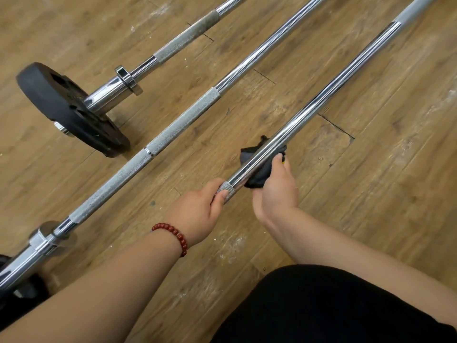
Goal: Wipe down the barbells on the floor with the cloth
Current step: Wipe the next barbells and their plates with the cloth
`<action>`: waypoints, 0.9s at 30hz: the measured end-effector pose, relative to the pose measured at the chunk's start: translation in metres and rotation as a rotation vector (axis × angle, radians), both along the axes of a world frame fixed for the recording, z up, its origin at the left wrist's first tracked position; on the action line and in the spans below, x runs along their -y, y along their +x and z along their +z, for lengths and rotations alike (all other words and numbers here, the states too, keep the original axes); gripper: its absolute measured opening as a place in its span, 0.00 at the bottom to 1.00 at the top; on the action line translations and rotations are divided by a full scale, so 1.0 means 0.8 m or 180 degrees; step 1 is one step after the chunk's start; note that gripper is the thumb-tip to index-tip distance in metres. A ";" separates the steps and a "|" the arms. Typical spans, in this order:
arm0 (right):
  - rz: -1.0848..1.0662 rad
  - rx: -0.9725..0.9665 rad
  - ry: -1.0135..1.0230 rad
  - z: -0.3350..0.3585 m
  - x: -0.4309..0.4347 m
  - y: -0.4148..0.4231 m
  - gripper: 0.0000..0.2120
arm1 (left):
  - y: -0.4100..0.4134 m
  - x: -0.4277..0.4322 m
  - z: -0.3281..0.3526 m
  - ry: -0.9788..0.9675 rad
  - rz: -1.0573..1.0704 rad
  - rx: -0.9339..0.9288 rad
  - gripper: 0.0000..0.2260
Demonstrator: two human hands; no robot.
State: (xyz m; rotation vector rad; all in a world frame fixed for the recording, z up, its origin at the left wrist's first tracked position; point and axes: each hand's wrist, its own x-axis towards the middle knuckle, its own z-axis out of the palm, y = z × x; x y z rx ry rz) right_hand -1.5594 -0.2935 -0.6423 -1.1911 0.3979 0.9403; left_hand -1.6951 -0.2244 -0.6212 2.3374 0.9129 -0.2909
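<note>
The nearest bar (321, 100) runs from frame centre toward the upper right. The left hand (197, 214) grips its rough section; just beyond, the right hand (277, 191) wraps the black cloth (259, 178) around the smooth shaft, nearer the unwiped length ahead.

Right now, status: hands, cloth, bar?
Left hand grips nearest barbell at the knurling. Right hand holds black cloth around its smooth shaft. Shaft ahead of the cloth bare.

Chrome barbells (321, 90), grey knurled grips; black cloth (259, 178); black plate (66, 107); red bead bracelet (173, 235); brown wood-grain floor (371, 169).
</note>
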 end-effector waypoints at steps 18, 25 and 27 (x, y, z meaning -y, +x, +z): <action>0.0034 -0.0388 0.0505 -0.008 0.007 0.035 0.20 | 0.000 0.002 0.003 -0.0059 0.0232 -0.0110 0.15; 0.0446 -0.0206 0.0408 -0.001 0.031 0.020 0.16 | 0.000 0.002 0.008 0.0041 0.0258 -0.0175 0.14; 0.0209 0.0318 0.0078 0.005 0.031 0.033 0.17 | 0.000 0.001 0.006 0.0066 0.0256 -0.0164 0.15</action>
